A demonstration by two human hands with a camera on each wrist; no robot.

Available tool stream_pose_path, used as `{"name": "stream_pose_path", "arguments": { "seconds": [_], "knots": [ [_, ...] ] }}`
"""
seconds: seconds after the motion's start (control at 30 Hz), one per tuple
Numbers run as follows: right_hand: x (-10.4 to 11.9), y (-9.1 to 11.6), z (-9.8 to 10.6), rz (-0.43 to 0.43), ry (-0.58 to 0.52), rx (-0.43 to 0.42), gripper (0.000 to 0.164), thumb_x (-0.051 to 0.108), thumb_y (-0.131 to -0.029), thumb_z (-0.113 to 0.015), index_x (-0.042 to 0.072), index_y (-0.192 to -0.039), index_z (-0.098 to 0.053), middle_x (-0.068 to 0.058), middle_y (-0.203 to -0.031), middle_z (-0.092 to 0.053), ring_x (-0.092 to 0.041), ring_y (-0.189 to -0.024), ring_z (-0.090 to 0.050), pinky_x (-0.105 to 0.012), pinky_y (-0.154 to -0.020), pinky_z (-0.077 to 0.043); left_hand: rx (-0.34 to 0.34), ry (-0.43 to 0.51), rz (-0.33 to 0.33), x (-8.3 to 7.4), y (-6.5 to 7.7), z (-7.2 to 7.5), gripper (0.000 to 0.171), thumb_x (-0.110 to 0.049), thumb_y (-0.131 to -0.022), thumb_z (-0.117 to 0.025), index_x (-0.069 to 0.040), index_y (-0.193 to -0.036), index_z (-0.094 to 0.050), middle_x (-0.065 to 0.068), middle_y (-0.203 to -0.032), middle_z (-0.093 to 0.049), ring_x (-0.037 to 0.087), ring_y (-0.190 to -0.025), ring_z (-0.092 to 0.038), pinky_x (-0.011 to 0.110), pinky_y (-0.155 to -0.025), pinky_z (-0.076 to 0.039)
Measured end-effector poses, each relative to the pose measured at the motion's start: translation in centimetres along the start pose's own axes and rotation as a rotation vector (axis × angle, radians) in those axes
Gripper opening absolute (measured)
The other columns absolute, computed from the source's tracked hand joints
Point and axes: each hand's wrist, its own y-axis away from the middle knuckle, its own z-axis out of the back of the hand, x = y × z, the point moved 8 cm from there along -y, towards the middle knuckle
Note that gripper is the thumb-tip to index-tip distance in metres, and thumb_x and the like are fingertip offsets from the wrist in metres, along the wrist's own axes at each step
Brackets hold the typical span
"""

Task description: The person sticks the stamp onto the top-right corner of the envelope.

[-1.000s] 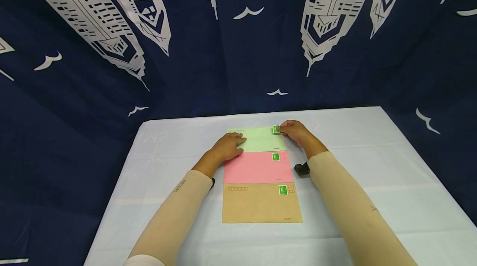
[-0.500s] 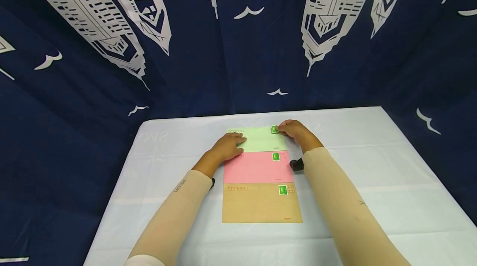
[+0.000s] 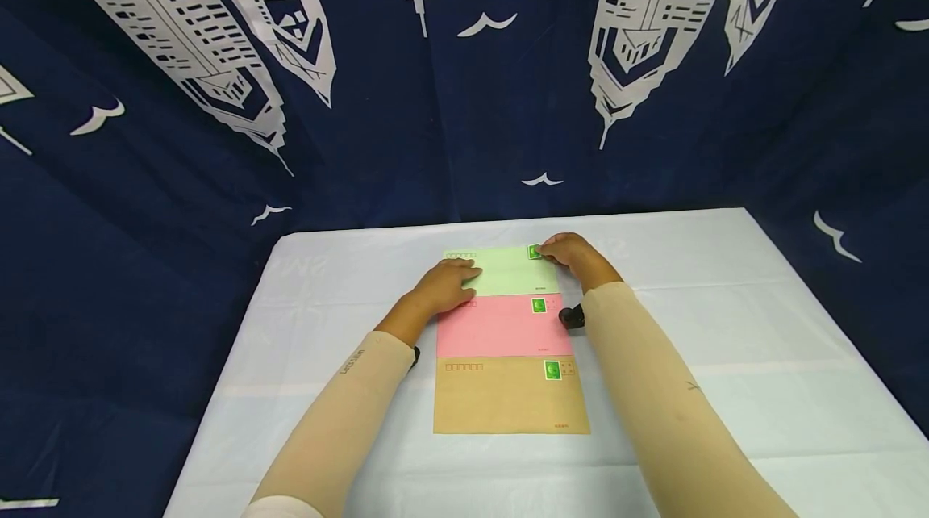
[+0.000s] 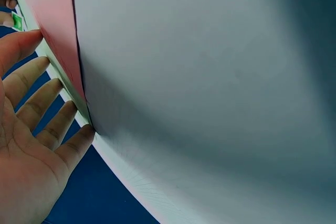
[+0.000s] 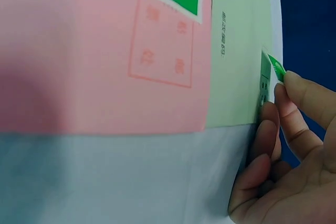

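Note:
Three envelopes lie in a column: light green [image 3: 508,274] at the far end, pink [image 3: 501,328] in the middle, tan [image 3: 508,405] nearest. My left hand [image 3: 440,286] rests on the left side of the green and pink ones, fingers spread and fairly straight, as the left wrist view also shows. Between thumb and forefinger, my right hand [image 3: 569,250] pinches a green postage stamp [image 5: 276,67] over the green envelope's upper right corner. In the right wrist view the stamp is tilted, one edge close to the paper; whether it touches is unclear. Its other fingers are curled beneath.
Another green stamp [image 3: 539,306] sits on the pink envelope, and a third stamp [image 3: 552,370] on the tan one. A white cloth covers the table [image 3: 348,421]. Behind it hangs a navy curtain [image 3: 508,114] with white building prints. A dark wrist camera [image 3: 572,317] sits under the right wrist.
My right hand and forearm have shifted slightly left, bringing the pinched stamp a little further over the green envelope's corner. My left hand and the envelopes have stayed put.

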Motion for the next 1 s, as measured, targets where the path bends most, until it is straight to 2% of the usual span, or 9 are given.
{"name": "stream_pose_path", "arguments": {
  "seconds": [0.17, 0.33, 0.57, 0.73, 1.0],
  "knots": [
    [0.3, 0.0, -0.1, 0.0, 0.05, -0.01, 0.017, 0.025, -0.101, -0.063, 0.008, -0.098, -0.062, 0.001, -0.085, -0.053, -0.017, -0.088, -0.046, -0.028, -0.084, -0.039, 0.004, 0.013, 0.005, 0.0, 0.1, 0.0, 0.053, -0.03, -0.101, -0.06, -0.019, -0.152, -0.049, 0.003, -0.162, -0.04, 0.026, -0.154, -0.03, 0.04, -0.128, -0.024],
    [0.6, 0.0, -0.2, -0.013, 0.118, -0.024, 0.019, 0.026, -0.1, -0.064, 0.007, -0.101, -0.063, -0.004, -0.096, -0.055, -0.02, -0.093, -0.047, -0.033, -0.09, -0.042, 0.001, 0.013, -0.001, 0.0, 0.2, 0.1, 0.052, -0.029, -0.101, -0.06, -0.018, -0.152, -0.049, 0.003, -0.162, -0.04, 0.026, -0.154, -0.031, 0.039, -0.128, -0.025],
    [0.8, -0.1, -0.3, -0.01, 0.187, -0.047, 0.024, 0.027, -0.099, -0.064, 0.005, -0.108, -0.065, -0.01, -0.11, -0.056, -0.021, -0.095, -0.049, -0.032, -0.086, -0.044, 0.003, 0.013, -0.002, -0.1, 0.3, 0.1, 0.052, -0.029, -0.102, -0.06, -0.018, -0.152, -0.048, 0.004, -0.163, -0.04, 0.026, -0.154, -0.031, 0.039, -0.128, -0.025],
    [1.0, -0.1, -0.4, 0.008, 0.222, -0.051, 0.026, 0.027, -0.098, -0.063, 0.004, -0.11, -0.065, -0.014, -0.12, -0.057, -0.023, -0.1, -0.05, -0.034, -0.092, -0.046, 0.003, 0.011, -0.007, -0.2, 0.3, 0.2, 0.052, -0.028, -0.102, -0.06, -0.018, -0.152, -0.048, 0.004, -0.162, -0.04, 0.026, -0.154, -0.03, 0.04, -0.128, -0.024],
    [1.0, 0.1, -0.4, 0.014, 0.228, -0.076, 0.024, 0.028, -0.097, -0.065, 0.004, -0.103, -0.064, -0.014, -0.116, -0.056, -0.024, -0.1, -0.05, -0.036, -0.094, -0.047, 0.001, 0.009, 0.001, -0.3, 0.5, 0.3, 0.052, -0.029, -0.102, -0.059, -0.018, -0.152, -0.048, 0.004, -0.163, -0.039, 0.026, -0.154, -0.03, 0.04, -0.128, -0.024]
  ]
}}
